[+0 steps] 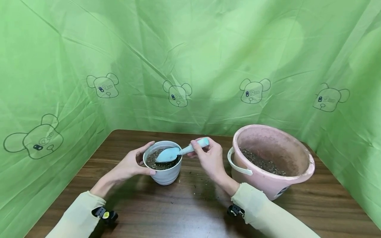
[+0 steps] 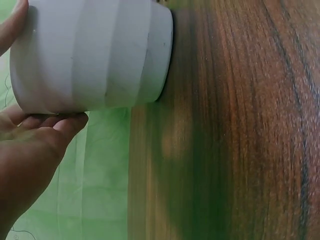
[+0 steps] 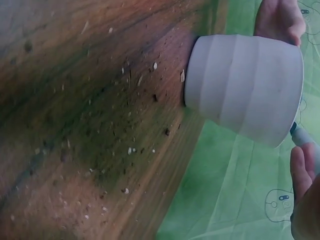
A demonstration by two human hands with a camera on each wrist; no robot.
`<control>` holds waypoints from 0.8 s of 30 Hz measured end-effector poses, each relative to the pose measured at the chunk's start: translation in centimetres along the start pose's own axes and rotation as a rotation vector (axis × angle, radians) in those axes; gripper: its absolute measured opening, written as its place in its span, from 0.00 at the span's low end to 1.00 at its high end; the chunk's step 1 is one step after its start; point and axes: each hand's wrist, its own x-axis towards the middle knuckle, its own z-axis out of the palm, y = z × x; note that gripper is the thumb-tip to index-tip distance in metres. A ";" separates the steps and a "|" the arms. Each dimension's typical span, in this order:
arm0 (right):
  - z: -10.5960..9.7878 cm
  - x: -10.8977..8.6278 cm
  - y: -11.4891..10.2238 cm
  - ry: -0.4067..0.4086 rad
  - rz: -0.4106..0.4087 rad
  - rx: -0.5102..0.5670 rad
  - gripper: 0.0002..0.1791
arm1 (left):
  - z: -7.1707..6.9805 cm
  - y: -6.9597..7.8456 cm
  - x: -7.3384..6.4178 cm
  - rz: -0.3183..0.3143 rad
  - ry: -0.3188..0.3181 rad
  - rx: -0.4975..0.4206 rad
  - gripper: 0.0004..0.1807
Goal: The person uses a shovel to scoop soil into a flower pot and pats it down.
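A white ribbed flowerpot [image 1: 166, 175] stands upright on the table with dark soil [image 1: 154, 162] inside. My left hand [image 1: 131, 164] grips the pot at its left side, thumb at the near rim and fingers round the far side. In the left wrist view, that hand [image 2: 35, 150] lies against the pot wall [image 2: 90, 55]. My right hand [image 1: 209, 157] holds a light blue hand trowel [image 1: 168, 154] by its handle, pinched between thumb and fingers. The trowel's blade is over the soil inside the pot, its tip pointing left. In the right wrist view the blade is hidden behind the pot [image 3: 245, 85].
To the right stands a large pink bucket [image 1: 256, 178] with soil [image 1: 262, 162] at its bottom and a white handle [image 1: 239, 168] hanging on its left side. Crumbs of soil [image 3: 127, 150] lie scattered on the wooden table [image 1: 166, 211]. A green cloth [image 1: 208, 49] surrounds the table behind and at both sides.
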 end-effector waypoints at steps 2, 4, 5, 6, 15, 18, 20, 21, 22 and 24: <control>0.1 -0.1 -0.7 0.002 0.002 0.002 0.10 | 0.1 0.1 0.0 -0.006 0.014 0.007 0.55; 0.2 -0.1 -0.6 0.010 -0.010 0.024 0.09 | 0.3 0.2 -0.2 -0.012 0.030 0.017 0.55; 0.2 0.0 -0.4 0.019 -0.019 0.040 0.09 | 0.5 0.2 -0.3 -0.016 0.043 0.025 0.56; 0.2 0.0 -0.2 0.029 -0.029 0.060 0.09 | 0.7 0.3 -0.4 -0.022 0.057 0.028 0.56; 0.1 -0.1 1.6 0.059 -0.062 0.115 0.10 | 3.5 1.1 -1.5 -0.109 0.298 0.108 0.61; 0.3 -0.3 0.9 0.044 -0.048 0.119 0.10 | 4.0 1.2 -1.8 -0.120 0.344 0.149 0.62; 0.5 -0.4 0.3 0.037 -0.034 0.106 0.10 | 3.9 1.1 -1.7 -0.102 0.331 0.147 0.62; 0.6 -0.4 0.0 0.036 -0.026 0.092 0.10 | 3.7 1.0 -1.7 -0.084 0.308 0.131 0.62; 0.7 -0.4 -0.2 0.036 -0.016 0.074 0.09 | 3.4 0.9 -1.6 -0.067 0.278 0.109 0.63; 0.8 -0.5 -0.5 0.038 0.003 0.034 0.09 | 2.6 0.7 -1.3 -0.037 0.203 0.076 0.62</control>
